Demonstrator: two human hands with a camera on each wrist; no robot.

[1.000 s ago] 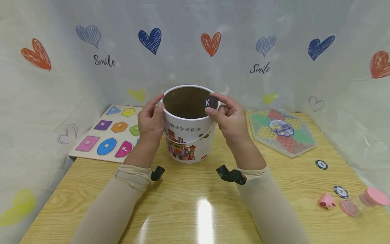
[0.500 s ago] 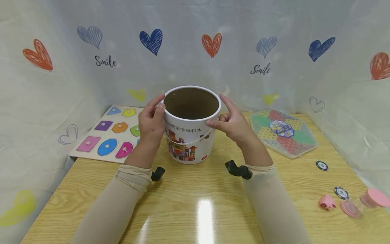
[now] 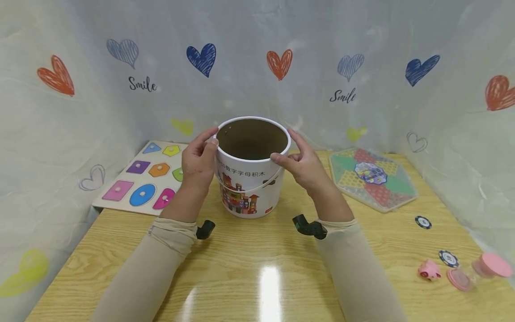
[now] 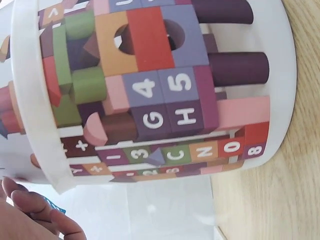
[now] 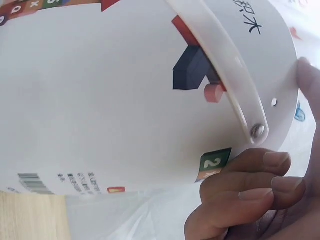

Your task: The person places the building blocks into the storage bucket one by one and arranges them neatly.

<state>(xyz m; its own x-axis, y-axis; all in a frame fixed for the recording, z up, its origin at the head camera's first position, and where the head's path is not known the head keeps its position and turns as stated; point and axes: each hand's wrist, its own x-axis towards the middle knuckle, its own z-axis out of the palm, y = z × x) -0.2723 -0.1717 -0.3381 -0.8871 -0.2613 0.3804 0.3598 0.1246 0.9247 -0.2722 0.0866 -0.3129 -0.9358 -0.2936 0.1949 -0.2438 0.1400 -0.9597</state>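
A white bucket (image 3: 253, 197) stands upright on the wooden table, its top open and its brown inside showing. Block pictures and printed characters cover its front. My left hand (image 3: 199, 161) grips the left of the rim between thumb and forefinger. On the right side, my right hand (image 3: 307, 167) has its thumb on the front of the rim and its forefinger farther back along it. In the right wrist view, the other fingers (image 5: 240, 200) curl beside the bucket wall, just below the rivet of the white handle (image 5: 235, 75). The bucket's bottom inside is hidden.
A shape puzzle board (image 3: 141, 179) lies at left. To the right is a hexagonal Chinese checkers board (image 3: 374, 179). Two poker chips (image 3: 423, 222), a pink pig figure (image 3: 429, 270) and a pink sand timer (image 3: 460, 279) lie near the right edge. A heart-printed curtain (image 3: 249, 27) encloses the table.
A dark piece marked K, held by my right hand over the rim, is gone from sight. That hand drew back right, then settled on the rim. My left hand and the bucket stayed put.
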